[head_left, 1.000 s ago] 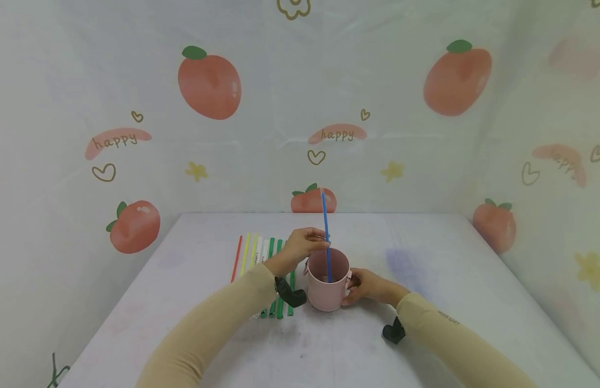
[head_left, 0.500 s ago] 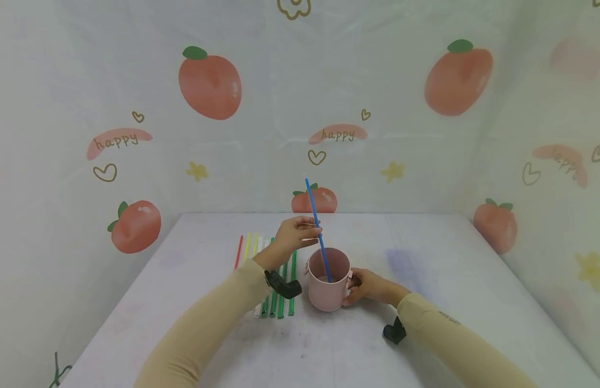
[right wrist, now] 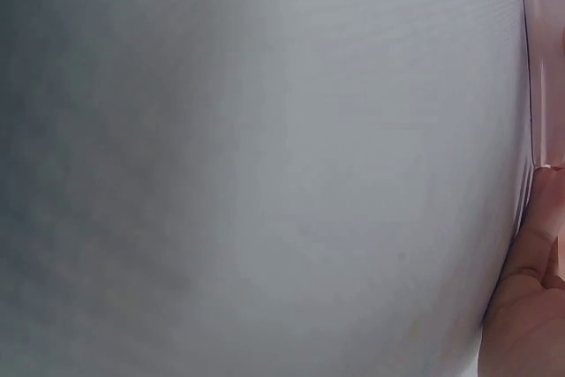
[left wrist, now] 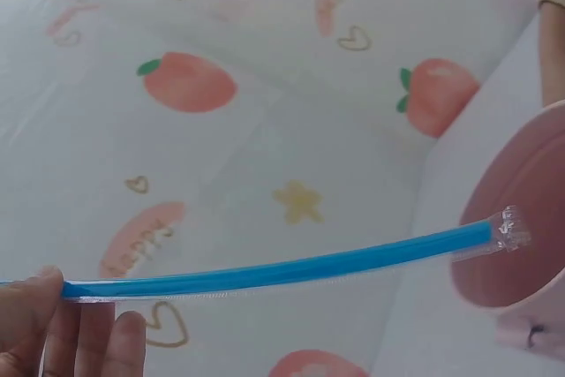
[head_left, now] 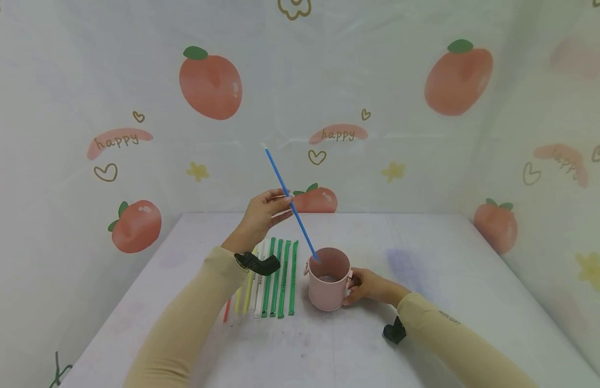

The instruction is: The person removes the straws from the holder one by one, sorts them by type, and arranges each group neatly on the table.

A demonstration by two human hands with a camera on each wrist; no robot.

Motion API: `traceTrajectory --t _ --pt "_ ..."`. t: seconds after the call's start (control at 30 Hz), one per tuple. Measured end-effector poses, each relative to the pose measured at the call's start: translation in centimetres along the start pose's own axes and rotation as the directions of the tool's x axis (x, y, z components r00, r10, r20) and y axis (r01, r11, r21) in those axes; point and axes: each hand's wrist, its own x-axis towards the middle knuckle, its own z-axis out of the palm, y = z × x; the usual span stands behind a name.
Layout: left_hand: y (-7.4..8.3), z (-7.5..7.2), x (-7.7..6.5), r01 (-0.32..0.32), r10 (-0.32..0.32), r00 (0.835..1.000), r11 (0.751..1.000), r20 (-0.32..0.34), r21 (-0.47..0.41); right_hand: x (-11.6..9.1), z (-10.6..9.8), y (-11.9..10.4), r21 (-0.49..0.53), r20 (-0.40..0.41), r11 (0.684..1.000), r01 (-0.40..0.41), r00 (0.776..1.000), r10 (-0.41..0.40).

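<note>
A blue drinking straw (head_left: pixel 303 229) in a clear wrapper slants across the head view, pinched partway along by my left hand (head_left: pixel 258 215). Its lower end is at the mouth of a pink metal cup (head_left: pixel 325 296); in the left wrist view the wrapper's crimped tip (left wrist: pixel 510 229) overlaps the cup's opening (left wrist: pixel 521 218). The cup stands upright on the table. My right hand (head_left: pixel 372 286) holds it at the right side, by the small handle. Only part of that hand (right wrist: pixel 530 306) and the cup's wall (right wrist: pixel 549 68) show in the right wrist view.
Left of the cup lies a row of wrapped straws: several green straws (head_left: pixel 282 280), white straws (head_left: pixel 257 293), yellow straws (head_left: pixel 246 293) and a red straw (head_left: pixel 227 311). The white table (head_left: pixel 329 355) meets a fruit-printed curtain (head_left: pixel 261 81) at the back.
My left hand has moved up and to the left with the blue straw. The straw tilts more, and its lower end has risen from the cup's bottom to its rim. My right hand stays put.
</note>
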Motion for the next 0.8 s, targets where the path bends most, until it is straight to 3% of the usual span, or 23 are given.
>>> traceTrajectory --t 0.27,0.53,0.8 --pt "1.6 -3.1 -0.8 0.046 -0.047 0.992 0.999 -0.119 -0.017 0.1 0.0 0.1 -0.011 0.0 1.0 0.012 1.0 -0.012" --pt "1.5 -6.9 -1.5 0.071 -0.077 0.98 0.997 -0.184 -0.037 -0.1 0.0 -0.1 0.001 -0.002 1.0 0.005 1.0 -0.005" --pt "0.1 -10.0 -2.0 0.125 -0.099 0.978 0.983 -0.183 0.133 -0.1 0.0 0.0 0.007 0.002 1.0 0.009 1.0 -0.009"
